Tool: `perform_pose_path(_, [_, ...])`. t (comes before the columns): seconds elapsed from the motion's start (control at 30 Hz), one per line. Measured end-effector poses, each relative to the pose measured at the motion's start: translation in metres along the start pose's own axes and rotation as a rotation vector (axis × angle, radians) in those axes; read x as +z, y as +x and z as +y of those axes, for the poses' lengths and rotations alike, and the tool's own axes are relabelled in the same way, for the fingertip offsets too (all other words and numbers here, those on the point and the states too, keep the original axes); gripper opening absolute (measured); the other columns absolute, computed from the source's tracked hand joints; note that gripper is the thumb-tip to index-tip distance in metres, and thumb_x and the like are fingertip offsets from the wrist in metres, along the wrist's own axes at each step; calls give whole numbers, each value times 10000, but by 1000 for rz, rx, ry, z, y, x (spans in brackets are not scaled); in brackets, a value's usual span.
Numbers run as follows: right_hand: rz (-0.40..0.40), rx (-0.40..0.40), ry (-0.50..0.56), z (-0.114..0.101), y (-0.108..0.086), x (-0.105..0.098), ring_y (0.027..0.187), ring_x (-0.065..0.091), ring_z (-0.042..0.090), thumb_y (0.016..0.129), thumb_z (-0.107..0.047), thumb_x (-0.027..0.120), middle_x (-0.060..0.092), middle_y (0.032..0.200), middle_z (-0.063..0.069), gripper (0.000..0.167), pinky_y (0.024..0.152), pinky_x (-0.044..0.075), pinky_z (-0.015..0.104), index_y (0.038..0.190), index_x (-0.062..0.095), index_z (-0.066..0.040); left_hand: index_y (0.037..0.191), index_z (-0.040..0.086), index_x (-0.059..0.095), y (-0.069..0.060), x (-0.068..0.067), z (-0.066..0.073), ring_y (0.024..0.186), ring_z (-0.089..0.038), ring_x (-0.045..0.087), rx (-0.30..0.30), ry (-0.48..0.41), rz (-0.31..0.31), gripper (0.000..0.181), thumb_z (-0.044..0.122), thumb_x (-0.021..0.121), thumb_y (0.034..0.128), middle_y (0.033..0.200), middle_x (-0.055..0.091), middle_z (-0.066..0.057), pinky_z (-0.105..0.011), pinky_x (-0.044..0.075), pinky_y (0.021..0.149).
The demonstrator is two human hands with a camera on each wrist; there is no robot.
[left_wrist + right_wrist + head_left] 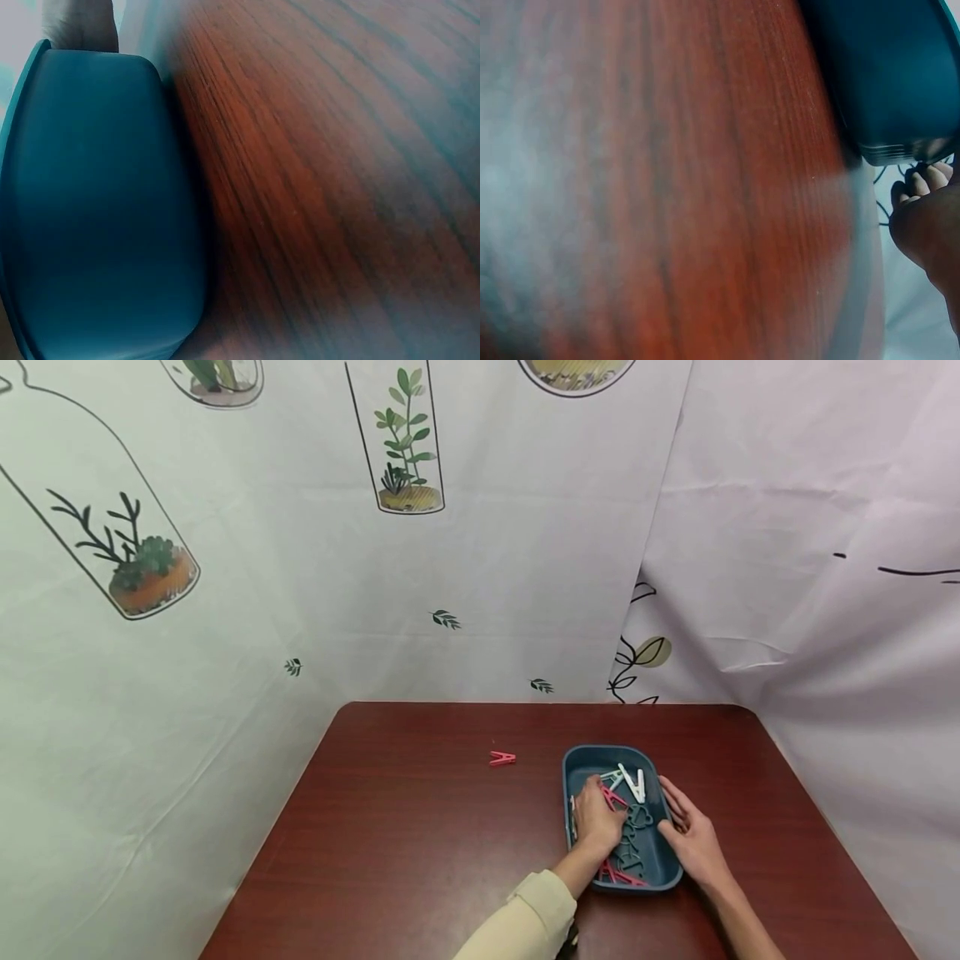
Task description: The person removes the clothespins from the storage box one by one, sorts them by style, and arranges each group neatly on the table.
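Note:
A dark blue plastic tray [663, 868] holds pink, white and green clothespins. My left hand [597, 817] reaches down into its left side, next to a pink clothespin [613, 797]; its fingertips are hidden, so whether it pinches anything cannot be seen. White clothespins [636, 783] lie just beyond that hand, and dark green ones [632, 852] lie to its right. Nearer the front end are more pink clothespins [626, 878]. My right hand [693, 837] holds the tray's right rim, thumb over the edge and fingers along the side. The left wrist view shows the tray's outer wall [105, 202].
A single pink clothespin [502, 758] lies on the reddish-brown wooden table [420, 827], left of the tray. White cloth [510, 568] printed with plants hangs behind the table's far edge and along both sides.

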State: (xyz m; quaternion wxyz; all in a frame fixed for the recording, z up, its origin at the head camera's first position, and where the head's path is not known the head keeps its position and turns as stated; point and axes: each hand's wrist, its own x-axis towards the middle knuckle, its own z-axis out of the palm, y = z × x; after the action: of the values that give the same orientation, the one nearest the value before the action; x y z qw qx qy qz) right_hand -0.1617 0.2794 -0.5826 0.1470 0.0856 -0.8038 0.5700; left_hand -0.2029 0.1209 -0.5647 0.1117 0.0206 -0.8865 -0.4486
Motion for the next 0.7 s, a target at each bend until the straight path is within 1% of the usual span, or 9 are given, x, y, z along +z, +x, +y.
perform_pose_path(0.03, [0,0,1,0,0,0,1313,453,-108,932,190,581,459,1549,337,689,973,395,51,1587,415,53,1278,20,662,0,1,-1,1031,-259,708,13,15,1,677,58,986,685,1092,738,-80,-411,561,913])
perform_pose_path(0.07, [1,-1,1,1,0,0,1314,453,-107,932,190,582,460,1548,337,690,972,395,51,1587,416,52,1280,19,659,0,1,-1,1028,-261,706,18,22,-3,678,56,984,687,1089,731,-84,-402,566,900])
perform_pose_path(0.17, [4,-4,1,1,0,0,1319,449,-102,928,194,581,461,1546,340,693,971,394,50,1586,415,55,1286,9,649,1,2,-1,1028,-275,698,34,39,-26,669,45,975,703,1086,708,-90,-394,569,896])
perform_pose_path(0.23, [6,-7,2,2,-1,0,1321,448,-97,922,202,577,462,1543,344,696,973,396,52,1584,414,60,1260,8,651,1,2,-1,1003,-276,692,35,45,-43,639,48,976,712,1058,691,-85,-391,570,874])
perform_pose_path(0.27, [8,-9,2,2,-1,0,1321,448,-96,918,207,575,463,1540,348,699,972,398,53,1583,413,65,1254,12,652,1,2,-1,1001,-273,686,27,39,-56,617,48,970,726,1050,682,-77,-389,568,874])
perform_pose_path(0.37, [9,-15,6,3,-1,0,1321,451,-94,913,216,571,462,1535,355,702,970,404,57,1581,411,71,1187,31,660,0,1,0,965,-253,673,18,38,-83,541,64,971,745,991,654,-45,-374,565,848])
perform_pose_path(0.47, [7,-19,12,4,-2,0,1319,457,-98,915,215,571,459,1535,357,700,965,409,57,1581,410,72,1150,45,669,0,1,0,939,-237,673,19,40,-92,506,75,973,747,948,643,-25,-360,565,837])
perform_pose_path(0.57, [5,-23,16,3,-2,0,1319,460,-102,917,214,571,457,1534,360,695,964,412,58,1579,409,78,1128,63,683,0,1,0,899,-222,680,26,60,-85,495,82,977,730,915,644,-6,-343,565,807])
perform_pose_path(0.7, [4,-16,3,2,-1,0,1317,451,-108,922,205,575,458,1539,355,691,963,407,54,1580,409,75,1121,79,705,0,-1,2,871,-204,689,28,52,-82,432,17,920,751,899,671,30,-330,563,778])
